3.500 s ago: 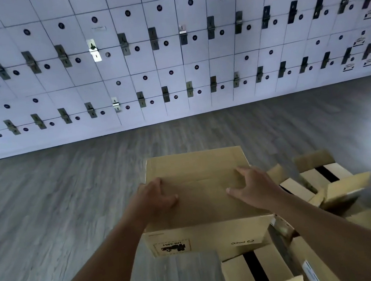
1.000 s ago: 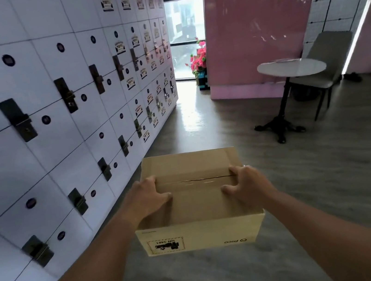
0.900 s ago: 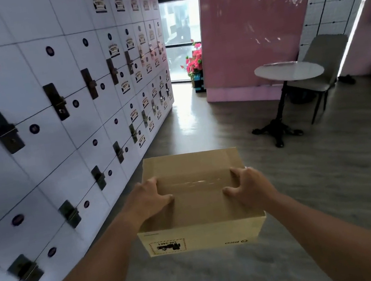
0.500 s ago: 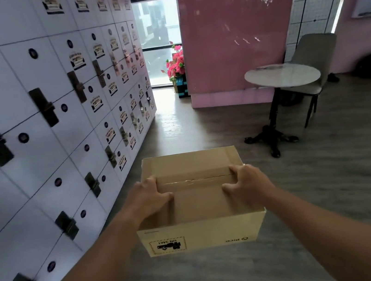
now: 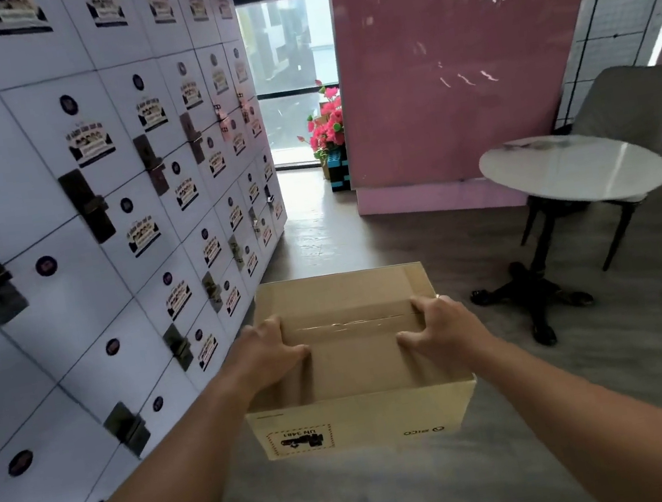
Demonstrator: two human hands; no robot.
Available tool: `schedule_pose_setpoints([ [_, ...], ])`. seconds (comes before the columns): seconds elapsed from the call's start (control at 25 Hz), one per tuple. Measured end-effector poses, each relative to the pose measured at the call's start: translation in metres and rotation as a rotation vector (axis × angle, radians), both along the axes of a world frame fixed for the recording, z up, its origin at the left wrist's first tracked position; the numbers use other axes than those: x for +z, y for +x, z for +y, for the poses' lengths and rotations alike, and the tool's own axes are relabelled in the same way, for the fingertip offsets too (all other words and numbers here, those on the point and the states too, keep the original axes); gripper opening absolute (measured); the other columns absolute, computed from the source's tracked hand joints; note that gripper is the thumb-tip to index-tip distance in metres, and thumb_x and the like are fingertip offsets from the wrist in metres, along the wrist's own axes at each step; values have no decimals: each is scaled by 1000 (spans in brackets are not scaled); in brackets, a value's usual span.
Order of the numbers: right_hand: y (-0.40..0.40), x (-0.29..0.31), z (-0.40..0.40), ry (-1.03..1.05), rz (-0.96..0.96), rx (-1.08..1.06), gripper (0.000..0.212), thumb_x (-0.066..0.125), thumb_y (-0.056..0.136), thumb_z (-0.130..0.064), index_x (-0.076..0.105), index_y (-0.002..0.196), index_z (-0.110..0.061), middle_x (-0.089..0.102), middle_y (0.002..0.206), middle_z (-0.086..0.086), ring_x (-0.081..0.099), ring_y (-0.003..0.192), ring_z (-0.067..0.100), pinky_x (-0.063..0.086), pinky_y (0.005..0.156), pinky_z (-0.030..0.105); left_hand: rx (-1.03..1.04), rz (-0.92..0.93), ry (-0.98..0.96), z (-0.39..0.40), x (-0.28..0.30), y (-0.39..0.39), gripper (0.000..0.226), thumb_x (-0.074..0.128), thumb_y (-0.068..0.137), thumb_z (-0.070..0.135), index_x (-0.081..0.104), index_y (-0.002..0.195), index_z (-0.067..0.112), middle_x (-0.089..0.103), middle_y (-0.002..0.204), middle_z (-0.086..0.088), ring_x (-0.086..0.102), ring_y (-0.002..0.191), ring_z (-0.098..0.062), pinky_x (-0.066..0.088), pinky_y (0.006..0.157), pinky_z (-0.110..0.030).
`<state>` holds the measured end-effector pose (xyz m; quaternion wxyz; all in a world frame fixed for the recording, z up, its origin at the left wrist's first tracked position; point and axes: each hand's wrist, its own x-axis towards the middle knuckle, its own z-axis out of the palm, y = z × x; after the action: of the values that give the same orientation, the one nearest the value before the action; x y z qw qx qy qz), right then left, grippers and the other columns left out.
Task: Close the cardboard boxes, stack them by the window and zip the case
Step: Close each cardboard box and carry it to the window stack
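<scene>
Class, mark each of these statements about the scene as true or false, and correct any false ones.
1. Both hands hold the cardboard box by its sides. True: left hand, right hand.
2. The box's top flaps stand open. False: they lie shut, meeting at a centre seam.
3. The lockers line the person's right. False: they are on the left.
4. A round table stands with a chair behind it. True.
5. The flowers are yellow. False: pink.

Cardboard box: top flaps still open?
No, the cardboard box has its flaps folded flat, with the left hand and right hand gripping its sides.
</scene>
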<state>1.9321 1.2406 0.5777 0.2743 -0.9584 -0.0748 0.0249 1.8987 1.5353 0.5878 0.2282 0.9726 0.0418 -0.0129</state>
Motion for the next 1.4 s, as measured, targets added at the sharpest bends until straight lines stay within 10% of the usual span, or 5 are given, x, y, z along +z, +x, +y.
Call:
schedule_pose_setpoints([
  [0.88, 679, -15, 81, -49, 69, -55, 48, 67, 78, -57, 60, 115, -27, 58, 115, 7, 59, 101, 26, 48, 85, 34, -49, 40, 18, 78, -13, 686, 36, 69, 81, 57, 52, 102, 33, 60, 91, 12, 57, 77, -2, 40, 55, -18],
  [1.4, 1090, -17, 169, -80, 77, 33, 77, 67, 81, -56, 43, 148, -25, 56, 133, 13, 55, 119, 31, 46, 100, 40, 58, 53, 9, 160, -24, 1079, 50, 70, 79, 57, 54, 115, 27, 61, 111, -3, 62, 95, -20, 57, 84, -40],
])
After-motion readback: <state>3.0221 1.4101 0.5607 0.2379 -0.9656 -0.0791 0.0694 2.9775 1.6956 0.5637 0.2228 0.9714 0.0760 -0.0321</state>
